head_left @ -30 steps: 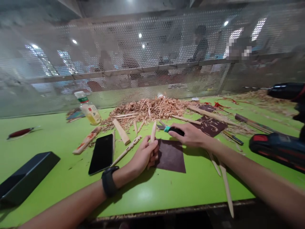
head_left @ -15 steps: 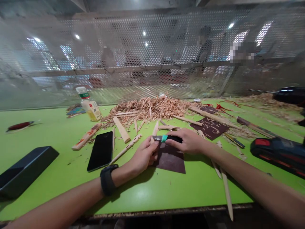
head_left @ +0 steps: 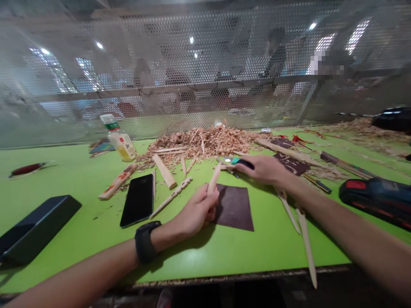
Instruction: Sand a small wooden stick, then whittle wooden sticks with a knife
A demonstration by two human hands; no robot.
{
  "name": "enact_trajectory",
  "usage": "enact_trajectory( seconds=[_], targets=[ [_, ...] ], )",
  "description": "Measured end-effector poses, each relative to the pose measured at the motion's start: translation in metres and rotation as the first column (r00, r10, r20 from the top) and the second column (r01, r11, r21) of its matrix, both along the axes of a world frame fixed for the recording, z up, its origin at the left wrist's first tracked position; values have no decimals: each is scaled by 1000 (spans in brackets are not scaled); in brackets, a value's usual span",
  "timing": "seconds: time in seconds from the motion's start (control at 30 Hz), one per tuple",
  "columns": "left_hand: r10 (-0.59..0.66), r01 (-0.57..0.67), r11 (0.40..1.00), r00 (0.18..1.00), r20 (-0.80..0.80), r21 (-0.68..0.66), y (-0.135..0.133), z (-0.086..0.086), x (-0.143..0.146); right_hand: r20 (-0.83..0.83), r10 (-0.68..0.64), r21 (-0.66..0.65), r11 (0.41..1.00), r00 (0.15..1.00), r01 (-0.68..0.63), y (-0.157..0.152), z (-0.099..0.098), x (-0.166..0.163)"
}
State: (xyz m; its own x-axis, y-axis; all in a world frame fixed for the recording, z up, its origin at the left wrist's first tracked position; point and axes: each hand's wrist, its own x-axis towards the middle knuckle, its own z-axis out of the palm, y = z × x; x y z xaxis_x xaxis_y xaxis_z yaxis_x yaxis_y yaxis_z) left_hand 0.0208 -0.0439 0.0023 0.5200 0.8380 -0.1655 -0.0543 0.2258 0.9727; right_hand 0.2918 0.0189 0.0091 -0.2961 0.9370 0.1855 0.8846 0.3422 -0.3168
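My left hand (head_left: pixel 195 210) is closed round a pale carved wooden stick (head_left: pixel 214 179) that points up and away from me, near the left edge of a dark brown sandpaper sheet (head_left: pixel 235 206) lying on the green table (head_left: pixel 80 179). My right hand (head_left: pixel 263 170) is further out, shut on a small knife (head_left: pixel 239 161) with a black handle and a teal band, its blade pointing left. The knife is close to the edge of a heap of wood shavings (head_left: pixel 205 143). A black band is on my left wrist.
A black phone (head_left: pixel 138 199), several carved sticks (head_left: pixel 171 196) and a flat wooden slat (head_left: pixel 164 171) lie left of my hands. A bottle (head_left: pixel 119 140) stands behind them. A dark box (head_left: pixel 32 229) is at the near left, a power tool (head_left: pixel 379 196) at the right. Perforated mesh closes the table's far side.
My right hand has carried the knife away from the stick, back toward the shavings heap. My left hand kept hold of the stick, which now tilts a little to the right.
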Motion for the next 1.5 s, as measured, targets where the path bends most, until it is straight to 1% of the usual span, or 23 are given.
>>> enact_trajectory(
  seconds=[0.03, 0.07, 0.13, 0.2, 0.27, 0.37, 0.47, 0.57, 0.7, 0.77, 0.87, 1.0, 1.07, 1.1, 1.13, 1.17, 1.2, 1.23, 1.27, 1.3, 1.37, 1.43, 1.5],
  targets=[
    [-23, 23, 1000, 1000, 5, 4, -2, 0, 0, 15, -82, 0, 997, 997, 82, 3, 1, 9],
    [-40, 40, 999, 999, 13, -13, -4, 0, 1, -3, -140, 33, 990, 990, 140, 5, 2, 17],
    [-25, 28, 998, 998, 55, -51, -4, 1, 2, -78, -156, 95, 982, 985, 163, 6, 4, 22],
    [17, -9, 997, 995, 102, -79, -2, 2, 3, -168, -87, 103, 989, 982, 105, 1, 5, 15],
    [57, -43, 994, 988, 143, -96, 1, 1, 4, -224, 18, 75, 997, 974, -1, -8, 5, 1],
    [89, -69, 991, 980, 179, -117, 4, 0, 4, -212, 168, 18, 986, 963, -168, -21, 4, -19],
    [103, -81, 989, 979, 177, -126, 5, 1, 4, -179, 249, -36, 965, 952, -260, -30, 2, -30],
    [84, -67, 990, 987, 139, -121, 4, 3, 3, -187, 279, -72, 952, 942, -297, -33, 0, -35],
    [71, -69, 997, 996, 58, -41, 2, 3, 3, -180, 308, -97, 940, 934, -329, -33, -1, -37],
    [86, -87, 996, 996, 12, 4, 1, 1, 4, -144, 324, -64, 940, 935, -336, -31, -2, -35],
    [108, -106, 993, 994, -33, 59, 3, -3, 7, -43, 339, 28, 941, 940, -338, -27, -4, -32],
    [114, -113, 993, 992, -55, 12, 7, -4, 8, 61, 322, 136, 935, 945, -327, -19, -6, -31],
    [120, -120, 993, 990, -71, -3, 6, -4, 7, 61, 277, 136, 949, 959, -283, -13, -6, -26],
    [112, -112, 994, 991, -75, 8, 4, -4, 7, 44, 227, 103, 968, 973, -230, -9, -6, -20],
    [100, -98, 995, 992, -74, 27, 2, -5, 6, 28, 160, 60, 985, 987, -161, -5, -5, -14],
    [76, -73, 996, 995, -67, 55, 0, -5, 6, 0, 58, 13, 998, 998, -58, -1, -4, -6],
    [52, -47, 995, 997, -59, 84, -2, -6, 5, 15, -1, -21, 1000, 1000, 1, 1, -3, 1],
    [34, -29, 995, 998, -51, 97, -3, -6, 5, 17, -52, 24, 998, 998, 52, 3, -2, 8],
    [31, -28, 997, 999, -41, 79, -4, -6, 5, -17, -95, 86, 992, 995, 96, 4, -1, 12],
    [18, -16, 999, 999, -40, 49, -4, -6, 5, -47, -106, 117, 987, 993, 111, 3, 1, 13],
    [26, -26, 999, 1000, 14, -20, -3, -4, 5, -118, -50, 162, 984, 992, 69, -2, 2, 6],
    [54, -46, 996, 993, 107, -72, -1, -3, 6, -162, 80, 130, 990, 984, -59, -11, 3, -8],
    [83, -69, 994, 980, 182, -80, 1, -3, 7, -165, 200, 71, 979, 966, -190, -19, 4, -22]
  ],
)
